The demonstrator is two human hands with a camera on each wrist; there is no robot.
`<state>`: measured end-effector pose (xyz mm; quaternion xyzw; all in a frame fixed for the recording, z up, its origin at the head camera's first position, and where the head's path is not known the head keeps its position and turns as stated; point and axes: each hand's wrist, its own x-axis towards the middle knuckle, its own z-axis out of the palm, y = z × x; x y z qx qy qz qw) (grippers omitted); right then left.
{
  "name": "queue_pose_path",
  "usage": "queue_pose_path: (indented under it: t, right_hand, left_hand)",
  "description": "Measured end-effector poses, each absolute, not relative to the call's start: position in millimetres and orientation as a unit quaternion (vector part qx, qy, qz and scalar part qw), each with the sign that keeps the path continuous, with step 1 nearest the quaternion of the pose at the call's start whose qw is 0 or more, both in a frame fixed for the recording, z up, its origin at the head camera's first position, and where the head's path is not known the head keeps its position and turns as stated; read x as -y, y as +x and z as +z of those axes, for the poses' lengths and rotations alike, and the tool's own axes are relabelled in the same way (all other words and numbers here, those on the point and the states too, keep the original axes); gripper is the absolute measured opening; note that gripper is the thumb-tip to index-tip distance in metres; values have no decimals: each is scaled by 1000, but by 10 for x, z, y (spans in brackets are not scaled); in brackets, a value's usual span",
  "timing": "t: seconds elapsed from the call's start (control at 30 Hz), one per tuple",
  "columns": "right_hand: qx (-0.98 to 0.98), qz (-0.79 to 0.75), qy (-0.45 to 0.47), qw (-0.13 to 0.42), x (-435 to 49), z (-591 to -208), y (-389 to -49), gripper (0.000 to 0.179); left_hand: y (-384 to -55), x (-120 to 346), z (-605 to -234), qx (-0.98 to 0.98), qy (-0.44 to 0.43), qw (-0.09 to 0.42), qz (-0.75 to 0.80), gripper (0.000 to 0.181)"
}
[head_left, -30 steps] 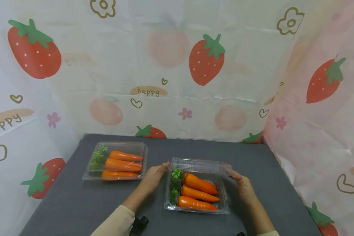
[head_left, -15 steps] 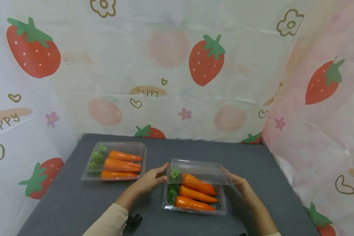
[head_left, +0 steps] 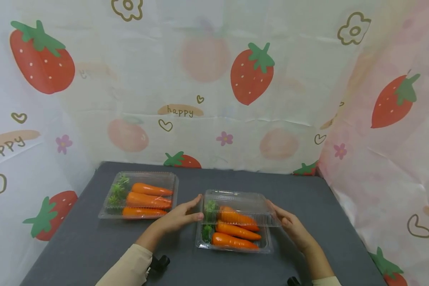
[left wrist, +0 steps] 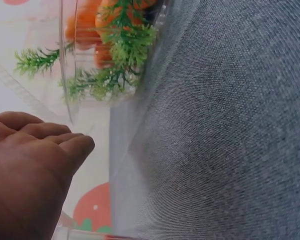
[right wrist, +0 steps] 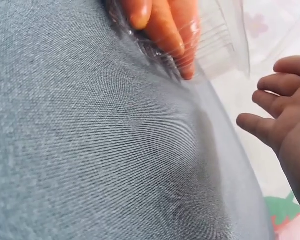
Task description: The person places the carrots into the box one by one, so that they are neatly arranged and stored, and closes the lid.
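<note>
A clear plastic clamshell box [head_left: 203, 246] holds three orange carrots [head_left: 234, 240] with green leafy tops [head_left: 207, 232]. Its hinged lid [head_left: 248, 198] slants over the back part of the box, its front edge raised above the middle carrot. At the lid's left side is my left hand [head_left: 175, 218], fingers extended and thumb apart. My right hand [head_left: 296, 232] is at the lid's right side, also with extended fingers. The left wrist view shows the left hand [left wrist: 32, 162] close to the lid; in the right wrist view the right hand's [right wrist: 290, 110] fingers are spread beside the box.
A second clear box [head_left: 105, 215], closed over several carrots and green tops, lies at the left of the dark grey tabletop [head_left: 186, 270]. Strawberry-printed cloth [head_left: 207, 131] encloses the table at the back and sides. Dark wrist-camera parts [head_left: 159, 263] show below the left hand.
The lid has swung from standing up behind the carrots to slanting forward over them. Both hands have followed at its sides, and the left thumb now stands apart from the fingers.
</note>
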<state>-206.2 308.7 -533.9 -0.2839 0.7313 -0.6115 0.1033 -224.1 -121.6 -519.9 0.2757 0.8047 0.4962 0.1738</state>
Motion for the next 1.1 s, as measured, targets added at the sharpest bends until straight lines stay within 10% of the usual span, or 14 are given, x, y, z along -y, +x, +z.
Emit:
queue_pose_path:
  t: [1.1]
  right_hand:
    - [-774,-580,-247,58,-2962,-5332,-1836,54]
  left_hand:
    - [-1843,1022,-5277,-845,173,73,500,69]
